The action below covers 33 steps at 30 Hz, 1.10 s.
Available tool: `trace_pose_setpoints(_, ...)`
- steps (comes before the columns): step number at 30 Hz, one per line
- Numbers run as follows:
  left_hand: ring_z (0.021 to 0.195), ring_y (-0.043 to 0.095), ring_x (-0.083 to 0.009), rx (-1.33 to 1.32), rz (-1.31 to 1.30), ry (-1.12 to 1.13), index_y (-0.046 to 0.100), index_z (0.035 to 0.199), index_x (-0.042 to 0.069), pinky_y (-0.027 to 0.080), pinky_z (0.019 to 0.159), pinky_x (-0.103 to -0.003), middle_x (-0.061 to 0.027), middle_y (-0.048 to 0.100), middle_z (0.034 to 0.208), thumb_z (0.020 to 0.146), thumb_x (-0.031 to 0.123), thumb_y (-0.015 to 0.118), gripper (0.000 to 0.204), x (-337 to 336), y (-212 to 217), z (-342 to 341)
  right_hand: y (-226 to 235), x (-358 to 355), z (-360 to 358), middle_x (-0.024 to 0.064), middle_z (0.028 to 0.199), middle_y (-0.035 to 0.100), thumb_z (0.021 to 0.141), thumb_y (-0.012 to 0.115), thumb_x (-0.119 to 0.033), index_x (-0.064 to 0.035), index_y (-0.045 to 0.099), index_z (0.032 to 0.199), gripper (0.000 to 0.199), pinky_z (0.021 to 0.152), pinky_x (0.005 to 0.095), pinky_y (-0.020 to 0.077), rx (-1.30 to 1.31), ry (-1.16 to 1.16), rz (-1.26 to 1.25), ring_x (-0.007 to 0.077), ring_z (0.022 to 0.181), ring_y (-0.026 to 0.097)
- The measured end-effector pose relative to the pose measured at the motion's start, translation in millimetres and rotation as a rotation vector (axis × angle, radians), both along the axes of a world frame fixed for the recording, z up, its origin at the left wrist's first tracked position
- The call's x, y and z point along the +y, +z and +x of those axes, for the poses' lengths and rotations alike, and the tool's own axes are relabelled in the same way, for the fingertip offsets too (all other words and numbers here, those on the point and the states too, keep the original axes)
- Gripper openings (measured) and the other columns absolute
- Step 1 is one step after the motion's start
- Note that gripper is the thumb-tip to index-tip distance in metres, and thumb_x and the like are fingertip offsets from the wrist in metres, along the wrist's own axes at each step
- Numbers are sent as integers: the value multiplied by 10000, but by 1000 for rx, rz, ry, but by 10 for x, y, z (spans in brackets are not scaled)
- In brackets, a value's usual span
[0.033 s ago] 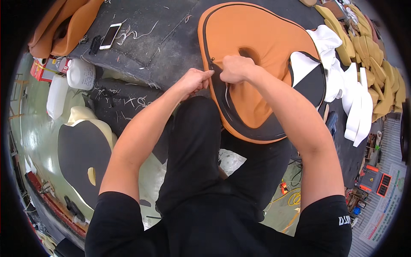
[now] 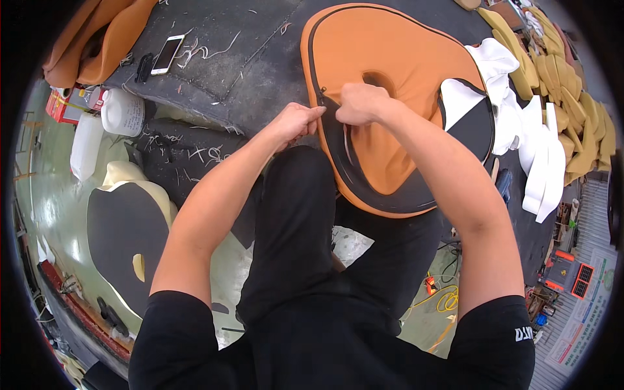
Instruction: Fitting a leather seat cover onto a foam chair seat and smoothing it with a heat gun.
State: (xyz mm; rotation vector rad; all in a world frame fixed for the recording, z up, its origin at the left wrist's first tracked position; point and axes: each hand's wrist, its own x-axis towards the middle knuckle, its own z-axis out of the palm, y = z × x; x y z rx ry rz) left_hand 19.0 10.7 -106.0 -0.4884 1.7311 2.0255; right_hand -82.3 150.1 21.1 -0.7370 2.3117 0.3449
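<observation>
An orange, rounded cushion cover with a hole near its middle lies partly over my right thigh and the bench. A dark zip or piping line runs around its rim, and a black fabric band shows along its near and left sides. My left hand is closed, thumb and fingers pinching the cover's left rim. Just across from it, my right hand is closed in a fist on the black band's inner edge. What exactly its fingertips grip is hidden. White cloth sticks out at the cover's right.
On the dark bench lie a phone and thread scraps. Tan foam pieces are heaped at right, orange covers at far left. White jugs stand at left, above a grey-topped foam piece. Yellow cable coils on the floor.
My right hand has shifted very slightly to the right. My left hand and the cushion cover look the same.
</observation>
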Motion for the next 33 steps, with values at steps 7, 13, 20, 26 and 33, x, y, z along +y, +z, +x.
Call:
trace_pose_setpoints(7,422,345,-93,29,-73,19,576,604,83,223,427,-294,23,420,485,1026,470,649,577,2,43,29,36,-46,-7,212,1013,775,782,579,-217,-17,793,929,328,830,424,581,97,231,-32,312,989,756)
trace_pose_setpoints(13,445,416,-114,45,-80,11,629,625,36,279,426,-314,-15,495,520,1000,378,663,509,29,-43,-27,-144,143,-73,275,784,709,824,572,-227,87,724,780,352,769,468,574,-148,41,-292,382,797,733)
trace_pose_setpoints(20,508,510,-128,62,48,16,683,666,-2,351,476,-320,-67,595,580,968,213,626,375,220,-43,-16,-347,302,614,308,854,715,862,574,-190,55,751,818,305,806,506,590,75,-2,-457,454,841,728)
trace_pose_setpoints(26,523,516,-127,193,-158,-256,725,755,-2,390,512,-318,-34,585,580,1017,269,625,390,-62,138,-73,-319,390,687,253,902,749,854,602,-187,-5,781,863,255,844,493,589,141,71,-328,406,903,745)
trace_pose_setpoints(33,960,709,-346,673,-844,-347,689,1063,43,538,817,-447,-143,742,985,923,236,696,238,-143,526,-303,-310,423,710,259,908,747,853,613,-180,3,777,860,246,851,490,587,158,87,-338,411,911,741)
